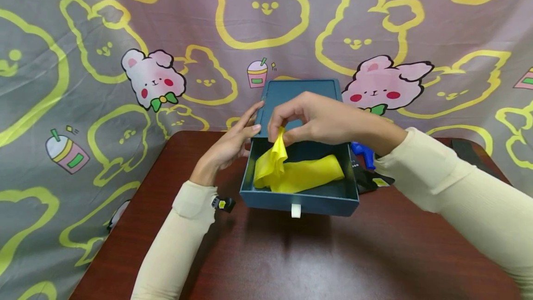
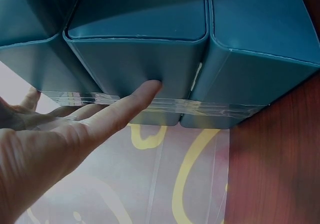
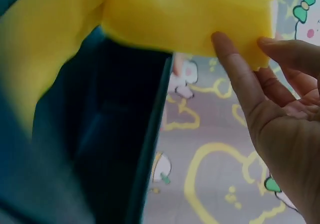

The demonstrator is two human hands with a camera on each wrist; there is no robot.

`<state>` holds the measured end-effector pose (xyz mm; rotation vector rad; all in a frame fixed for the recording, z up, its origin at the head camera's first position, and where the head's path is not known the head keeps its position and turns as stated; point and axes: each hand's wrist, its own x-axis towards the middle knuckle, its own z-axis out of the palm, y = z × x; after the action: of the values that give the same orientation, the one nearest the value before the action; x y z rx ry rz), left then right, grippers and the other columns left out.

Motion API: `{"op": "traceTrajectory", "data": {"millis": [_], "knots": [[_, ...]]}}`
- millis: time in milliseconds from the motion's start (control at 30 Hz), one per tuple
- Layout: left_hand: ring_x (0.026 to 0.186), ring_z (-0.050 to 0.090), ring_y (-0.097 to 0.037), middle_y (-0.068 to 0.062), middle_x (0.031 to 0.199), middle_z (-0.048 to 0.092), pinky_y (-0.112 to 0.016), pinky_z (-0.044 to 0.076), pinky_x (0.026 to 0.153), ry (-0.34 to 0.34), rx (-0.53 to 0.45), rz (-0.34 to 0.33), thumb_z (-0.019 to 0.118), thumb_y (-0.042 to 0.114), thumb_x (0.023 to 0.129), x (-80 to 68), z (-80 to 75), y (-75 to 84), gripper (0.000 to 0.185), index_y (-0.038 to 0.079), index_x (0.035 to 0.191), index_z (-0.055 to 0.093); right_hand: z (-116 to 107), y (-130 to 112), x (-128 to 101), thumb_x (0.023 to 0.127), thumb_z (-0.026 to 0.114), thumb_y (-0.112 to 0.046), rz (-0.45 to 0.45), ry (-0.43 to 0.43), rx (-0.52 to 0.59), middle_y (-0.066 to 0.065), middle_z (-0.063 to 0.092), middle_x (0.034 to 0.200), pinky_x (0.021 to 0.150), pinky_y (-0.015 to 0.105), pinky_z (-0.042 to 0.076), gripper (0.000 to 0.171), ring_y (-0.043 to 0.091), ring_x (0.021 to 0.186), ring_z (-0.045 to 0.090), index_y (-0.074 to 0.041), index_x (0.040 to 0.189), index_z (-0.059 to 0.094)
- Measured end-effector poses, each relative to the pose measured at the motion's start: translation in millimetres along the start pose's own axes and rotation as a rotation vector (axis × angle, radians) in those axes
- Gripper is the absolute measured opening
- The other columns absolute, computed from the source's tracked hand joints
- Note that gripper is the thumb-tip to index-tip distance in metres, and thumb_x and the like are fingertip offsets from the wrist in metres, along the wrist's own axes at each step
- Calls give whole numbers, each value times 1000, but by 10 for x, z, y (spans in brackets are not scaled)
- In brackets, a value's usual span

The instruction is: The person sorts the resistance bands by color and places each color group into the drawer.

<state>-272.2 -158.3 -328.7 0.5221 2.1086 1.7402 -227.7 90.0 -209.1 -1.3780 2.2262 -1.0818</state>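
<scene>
A dark blue box has its drawer pulled out toward me. Inside the drawer lies a wide, thin yellow band, partly folded, with one end raised at the left. My right hand pinches that raised end between thumb and fingers above the drawer. In the right wrist view, the band stretches from the fingertips back over the drawer wall. My left hand touches the left side of the box with its fingers extended. The left wrist view shows this hand against the box's blue side.
A white pull tab hangs from the drawer front. To the right of the box lie a blue object and a black pouch, partly hidden by my right arm. A patterned curtain hangs behind the brown table.
</scene>
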Motion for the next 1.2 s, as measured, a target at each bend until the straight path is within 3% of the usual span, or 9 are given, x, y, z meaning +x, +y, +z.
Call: {"op": "traceTrajectory", "data": {"millis": [300, 533, 733, 1067, 1200], "knots": [[144, 18, -50, 2, 165, -1, -73, 35, 100, -3, -5, 21, 49, 42, 100, 7, 24, -5, 57, 59, 147, 21, -13, 228, -365, 93, 62, -3, 138, -27, -16, 1, 69, 107, 88, 35, 56, 16, 20, 106, 59, -17, 96, 72], [140, 25, -50, 3, 165, -1, -71, 40, 97, 2, -20, 27, 50, 39, 101, 17, 34, -20, 58, 57, 148, 21, 39, 349, -590, 93, 63, -2, 257, -15, -94, -4, 68, 114, 84, 30, 56, 23, 21, 107, 58, -21, 101, 72], [134, 37, -51, 2, 164, 1, -65, 49, 89, -9, -59, 40, 49, 37, 102, 25, 38, -22, 57, 55, 149, 21, 29, 316, -749, 92, 63, 2, 263, 53, -185, -9, 69, 118, 74, 27, 57, 33, 16, 105, 62, -27, 105, 72], [136, 35, -51, 2, 165, 0, -66, 47, 92, -3, -61, 35, 50, 39, 101, 18, 46, -17, 57, 57, 147, 23, -64, 280, -1212, 92, 59, 8, 147, 187, -190, -7, 69, 119, 83, 24, 57, 38, 8, 106, 66, -25, 108, 70], [135, 36, -51, 1, 165, 0, -65, 48, 90, -3, -60, 38, 50, 40, 100, 22, 45, -15, 58, 56, 148, 22, -90, 319, -1481, 91, 59, 8, 137, 278, -289, -12, 69, 115, 80, 19, 56, 42, 1, 110, 61, -29, 107, 70]]}}
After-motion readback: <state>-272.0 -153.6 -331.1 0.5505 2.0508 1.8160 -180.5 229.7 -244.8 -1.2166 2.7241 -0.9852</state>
